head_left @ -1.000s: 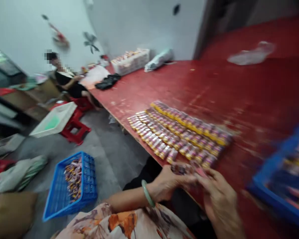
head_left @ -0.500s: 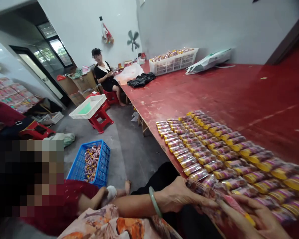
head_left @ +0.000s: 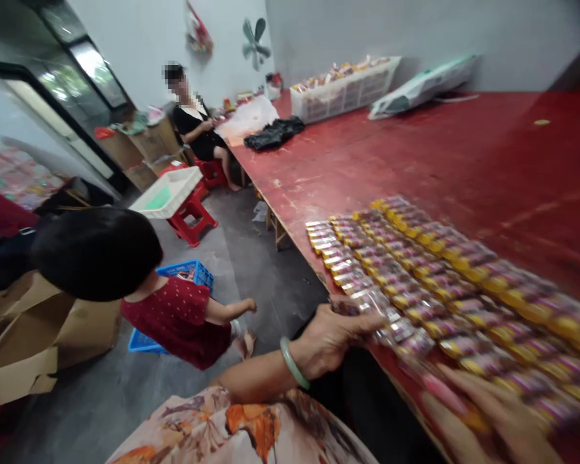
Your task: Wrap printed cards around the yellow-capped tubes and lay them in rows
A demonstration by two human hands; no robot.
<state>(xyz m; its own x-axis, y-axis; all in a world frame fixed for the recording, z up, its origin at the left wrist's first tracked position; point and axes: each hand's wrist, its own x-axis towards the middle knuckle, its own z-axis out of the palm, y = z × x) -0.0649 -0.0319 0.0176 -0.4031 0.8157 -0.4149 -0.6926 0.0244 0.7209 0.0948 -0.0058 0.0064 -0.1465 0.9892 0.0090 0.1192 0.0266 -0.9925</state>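
Observation:
My left hand (head_left: 331, 334), with a pale green jade bangle (head_left: 294, 364) on its wrist, grips one end of a strip of shiny wrapped packets (head_left: 396, 332). My right hand (head_left: 493, 419) sits low at the bottom right, closed on the strip's other, blurred end. Both hands are at the near edge of a red-painted table (head_left: 391, 148). Just beyond them lie rows of yellow-and-purple packets (head_left: 430, 283), fanned in overlapping lines. The strip passes over the nearest packets.
A person in a red dotted dress (head_left: 174, 325) stands on the floor at my left, mostly hiding a blue plastic crate (head_left: 193, 274). Cardboard (head_left: 29, 328) lies beyond them. A seated person in black (head_left: 196, 125) is at the table's far end, near a white crate of packets (head_left: 343, 90).
The view has tilted up and left. The person in the red dress has moved in front of the blue crate. My left hand has drawn back toward me, pulling the strip tauter.

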